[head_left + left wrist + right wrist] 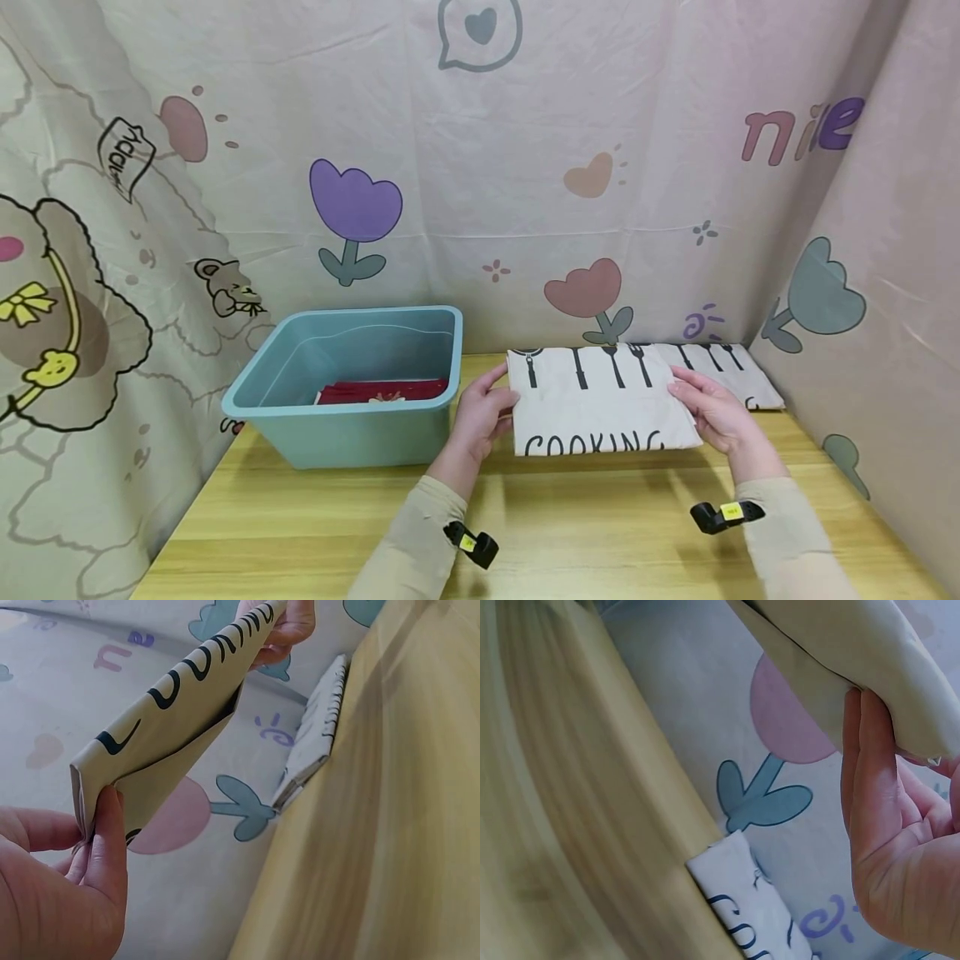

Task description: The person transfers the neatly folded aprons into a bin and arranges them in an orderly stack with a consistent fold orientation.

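A folded white cloth (592, 408) printed with black utensils and the word COOKING is held up above the table between both hands. My left hand (480, 412) pinches its left edge, thumb on one face and fingers behind, as the left wrist view shows at the cloth's corner (94, 787). At the opposite edge my right hand (712, 408) grips it the same way; in the right wrist view the fingers (874, 772) lie under the cloth (870, 652). Behind it, a second folded cloth (738, 379) with the same print lies on the table, partly hidden.
A blue-green plastic bin (360, 433) stands on the left of the wooden table (570, 533), with dark red folded fabric (382, 390) inside. A patterned curtain (465, 208) hangs along the table's back and sides.
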The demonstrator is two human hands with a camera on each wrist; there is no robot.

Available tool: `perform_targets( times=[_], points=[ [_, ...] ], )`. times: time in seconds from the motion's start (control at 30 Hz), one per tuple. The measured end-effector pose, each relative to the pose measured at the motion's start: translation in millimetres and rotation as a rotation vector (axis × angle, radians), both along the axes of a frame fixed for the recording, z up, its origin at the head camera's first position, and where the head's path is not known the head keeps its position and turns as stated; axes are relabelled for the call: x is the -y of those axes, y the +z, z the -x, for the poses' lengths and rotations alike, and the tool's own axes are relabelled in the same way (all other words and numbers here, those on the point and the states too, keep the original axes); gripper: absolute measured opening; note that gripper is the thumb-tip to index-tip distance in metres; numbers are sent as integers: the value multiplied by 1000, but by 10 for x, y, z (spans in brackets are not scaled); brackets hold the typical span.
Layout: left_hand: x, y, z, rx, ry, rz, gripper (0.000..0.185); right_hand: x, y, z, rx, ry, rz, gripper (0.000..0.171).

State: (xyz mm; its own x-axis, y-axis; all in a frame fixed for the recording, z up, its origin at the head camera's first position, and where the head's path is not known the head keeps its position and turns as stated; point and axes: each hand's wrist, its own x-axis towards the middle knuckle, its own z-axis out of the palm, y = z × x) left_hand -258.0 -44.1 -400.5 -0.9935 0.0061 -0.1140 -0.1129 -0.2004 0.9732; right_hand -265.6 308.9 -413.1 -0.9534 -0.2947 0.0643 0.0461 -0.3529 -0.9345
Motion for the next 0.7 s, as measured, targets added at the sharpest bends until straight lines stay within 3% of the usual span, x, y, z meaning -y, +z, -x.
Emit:
perform_targets(
  times=[0.5, 0.7],
  points=[
    [50, 345, -126, -69, -15, -101, 57, 33, 234, -36, -64, -1, 38, 39],
    [116, 487, -179, -96, -9, -63, 55, 87, 385, -81, -114, 3, 44, 38]
  ],
)
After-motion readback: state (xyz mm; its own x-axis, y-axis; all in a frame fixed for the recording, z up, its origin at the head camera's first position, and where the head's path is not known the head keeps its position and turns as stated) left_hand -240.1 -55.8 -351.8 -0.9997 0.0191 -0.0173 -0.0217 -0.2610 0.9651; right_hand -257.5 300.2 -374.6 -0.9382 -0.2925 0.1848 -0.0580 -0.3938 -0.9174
